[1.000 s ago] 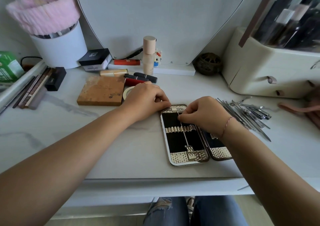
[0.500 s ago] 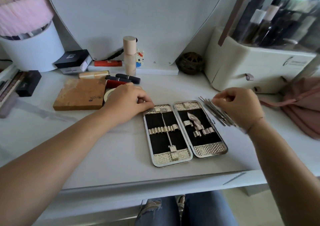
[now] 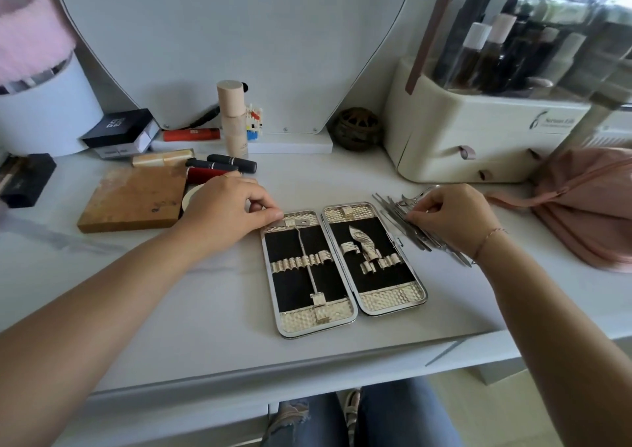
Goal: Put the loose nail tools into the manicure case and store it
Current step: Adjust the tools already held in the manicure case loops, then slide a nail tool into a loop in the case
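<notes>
Both grips curled: left hand (image 3: 225,210) pinches manicure case (image 3: 393,298) top corner; right hand (image 3: 455,217) pinches nail tools (image 3: 393,212).

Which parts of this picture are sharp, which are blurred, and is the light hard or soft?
Head view: the manicure case in the middle is sharp; the pink fluff at upper left and the organizer's clear lid at upper right are smeared; light is soft, with only faint shadows on the desk.
</notes>
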